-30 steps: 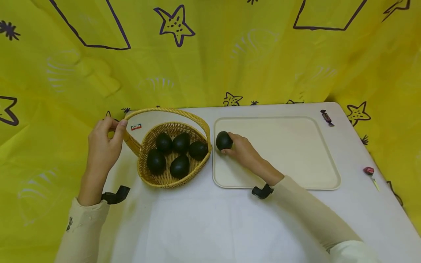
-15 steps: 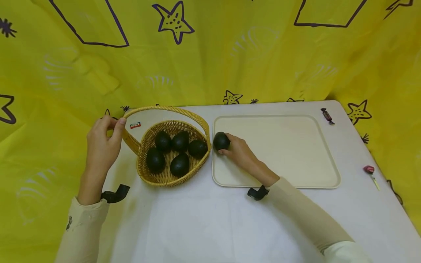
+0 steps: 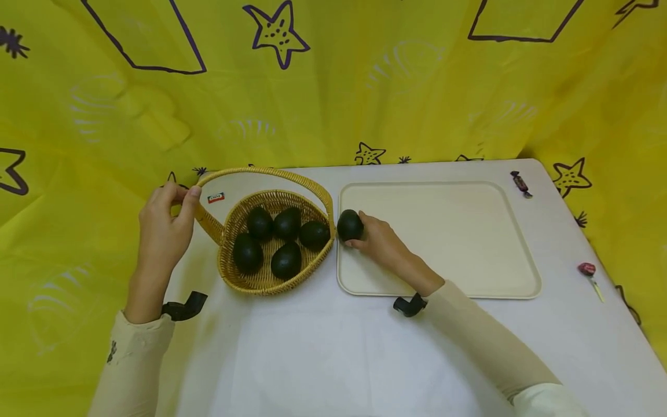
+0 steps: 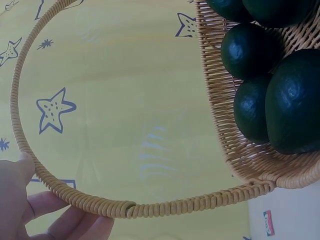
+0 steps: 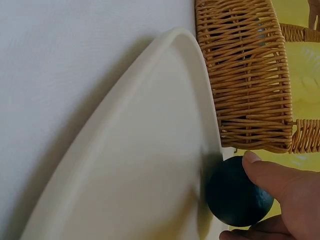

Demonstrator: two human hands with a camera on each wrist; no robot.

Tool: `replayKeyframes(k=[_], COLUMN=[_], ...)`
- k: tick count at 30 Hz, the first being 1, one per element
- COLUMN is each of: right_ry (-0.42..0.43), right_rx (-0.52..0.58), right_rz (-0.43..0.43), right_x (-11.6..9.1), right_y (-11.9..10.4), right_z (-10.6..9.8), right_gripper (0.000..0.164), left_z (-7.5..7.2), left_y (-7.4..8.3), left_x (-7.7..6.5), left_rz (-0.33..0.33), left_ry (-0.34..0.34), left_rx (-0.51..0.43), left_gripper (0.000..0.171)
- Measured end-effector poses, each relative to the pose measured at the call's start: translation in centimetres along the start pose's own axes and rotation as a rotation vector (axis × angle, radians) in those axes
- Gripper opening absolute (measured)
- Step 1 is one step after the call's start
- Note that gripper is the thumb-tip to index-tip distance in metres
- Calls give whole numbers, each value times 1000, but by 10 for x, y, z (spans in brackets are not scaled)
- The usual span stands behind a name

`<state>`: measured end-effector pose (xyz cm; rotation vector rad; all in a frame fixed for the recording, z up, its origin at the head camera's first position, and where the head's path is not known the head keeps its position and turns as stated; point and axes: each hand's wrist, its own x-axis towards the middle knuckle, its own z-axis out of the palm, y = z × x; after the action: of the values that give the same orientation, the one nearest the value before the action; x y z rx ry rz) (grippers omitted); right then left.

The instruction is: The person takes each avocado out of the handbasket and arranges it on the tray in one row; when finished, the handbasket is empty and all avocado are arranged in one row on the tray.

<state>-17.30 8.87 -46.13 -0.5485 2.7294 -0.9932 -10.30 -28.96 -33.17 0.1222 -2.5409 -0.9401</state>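
My left hand (image 3: 165,226) holds the arched handle (image 4: 95,204) of a woven basket (image 3: 260,284) between thumb and fingers. Inside that basket lie several dark green avocados (image 3: 286,260), some touching each other. My right hand (image 3: 387,246) grips another avocado (image 5: 239,192), thumb on one side and fingers on the other. This one is at the left edge of a cream tray (image 3: 443,243), close beside the basket's right side. Whether it touches the tray, I cannot tell. In the right wrist view, the basket's woven wall (image 5: 245,75) stands beside the tray's rim.
Behind the basket's handle lies a small red, white and green wrapped item (image 3: 216,197). A dark wrapped candy (image 3: 521,184) and a red lollipop (image 3: 587,270) lie on the white cloth right of the tray. A yellow patterned curtain (image 3: 333,87) hangs behind the table.
My right hand has shifted slightly left with the avocado, to the tray's left edge, and then stayed nearly still. The left hand keeps its hold on the basket handle.
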Motion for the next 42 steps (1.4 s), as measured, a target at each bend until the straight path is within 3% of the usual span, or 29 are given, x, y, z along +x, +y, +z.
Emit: replayKeyframes(k=[15, 23, 26, 33, 42], right_ry=[-27, -4, -27, -224, -278], right_rx=[23, -39, -65, -106, -117], right_rz=[-4, -26, -32, 4, -172], right_x=[-9, -20, -25, -45, -49], right_y=[-2, -11, -21, -61, -110], right_z=[-4, -21, -29, -43, -26], right_gripper=[92, 86, 81, 75, 69], left_z=[0, 1, 1, 1, 1], left_y=[-4, -3, -3, -4, -4], left_x=[0, 1, 1, 1, 1], left_rz=[28, 32, 31, 22, 35], left_ry=[22, 16, 18, 15, 16], left_rx=[-6, -5, -4, 3, -9], left_gripper=[40, 40, 40, 41, 39])
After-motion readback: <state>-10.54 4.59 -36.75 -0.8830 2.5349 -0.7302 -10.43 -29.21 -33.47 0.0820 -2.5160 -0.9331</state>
